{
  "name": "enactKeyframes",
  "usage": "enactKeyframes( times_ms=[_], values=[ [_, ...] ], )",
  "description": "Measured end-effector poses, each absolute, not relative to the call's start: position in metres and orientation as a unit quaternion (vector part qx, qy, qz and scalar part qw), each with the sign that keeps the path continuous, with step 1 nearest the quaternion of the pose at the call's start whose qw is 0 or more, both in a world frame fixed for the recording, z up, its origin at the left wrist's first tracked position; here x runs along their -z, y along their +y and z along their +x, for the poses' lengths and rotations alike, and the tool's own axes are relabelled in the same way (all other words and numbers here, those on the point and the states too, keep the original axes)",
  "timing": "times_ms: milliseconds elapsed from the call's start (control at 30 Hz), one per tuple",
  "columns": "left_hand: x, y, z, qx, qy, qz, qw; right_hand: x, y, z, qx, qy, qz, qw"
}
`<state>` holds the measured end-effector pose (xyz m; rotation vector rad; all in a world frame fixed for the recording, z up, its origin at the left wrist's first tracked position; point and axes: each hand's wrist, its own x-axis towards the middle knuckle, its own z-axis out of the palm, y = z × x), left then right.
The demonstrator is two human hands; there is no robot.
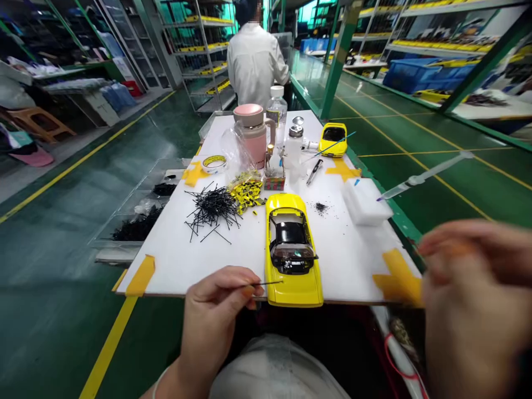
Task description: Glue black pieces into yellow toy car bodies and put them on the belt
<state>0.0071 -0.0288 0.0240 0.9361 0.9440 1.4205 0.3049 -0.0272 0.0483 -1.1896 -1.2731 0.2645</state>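
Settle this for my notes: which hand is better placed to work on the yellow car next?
Probably the left: the left hand pinches a thin black rod with its tip over the yellow car. The right hand is blurred, farther off beside the board, and shows nothing held.

Left hand (pixel 211 316) pinching black wire (pixel 266 283) over yellow model car (pixel 293 293); right hand (pixel 474 293) blurred.

**Counter clutter, shelving behind**

We see a pink flask (pixel 251 133), water bottle (pixel 276 108) and tape roll (pixel 215 164) at the far end of the counter (pixel 174 277), with a white foam block (pixel 366 202) and syringe (pixel 419 180) at right. Beyond, a co-worker in a white coat (pixel 254 64) stands near green-framed shelving (pixel 199 50); blue plastic crates (pixel 415 75) sit off right.
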Motion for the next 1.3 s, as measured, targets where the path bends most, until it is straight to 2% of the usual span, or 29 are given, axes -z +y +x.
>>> enactKeyframes(
  times_ms=[33,67,133,200,433,700,1000,1300],
  values=[
    [-0.02,-0.034,0.011,-0.596,0.391,0.394,0.58,-0.042,-0.04,0.286,-0.081,-0.609,-0.518,0.595],
    [-0.016,-0.037,0.015,-0.589,0.387,0.387,0.594,-0.035,-0.049,0.269,-0.124,-0.67,-0.494,0.54],
    [-0.01,-0.041,0.02,-0.578,0.391,0.366,0.615,-0.023,-0.058,0.241,-0.19,-0.71,-0.465,0.493],
    [-0.006,-0.042,0.024,-0.571,0.395,0.348,0.63,-0.013,-0.059,0.226,-0.227,-0.706,-0.455,0.493],
    [0.001,-0.046,0.027,-0.55,0.364,0.367,0.656,-0.01,-0.057,0.219,-0.239,-0.699,-0.46,0.492],
    [0.01,-0.012,0.009,-0.584,0.428,0.418,0.548,0.002,-0.041,0.236,-0.097,-0.738,-0.501,0.44],
    [0.009,0.012,0.018,-0.509,0.428,0.422,0.616,0.004,-0.029,0.235,-0.041,-0.777,-0.477,0.408],
    [0.0,0.017,0.025,-0.47,0.433,0.444,0.628,0.0,-0.026,0.241,0.0,-0.805,-0.47,0.362]
  ],
)
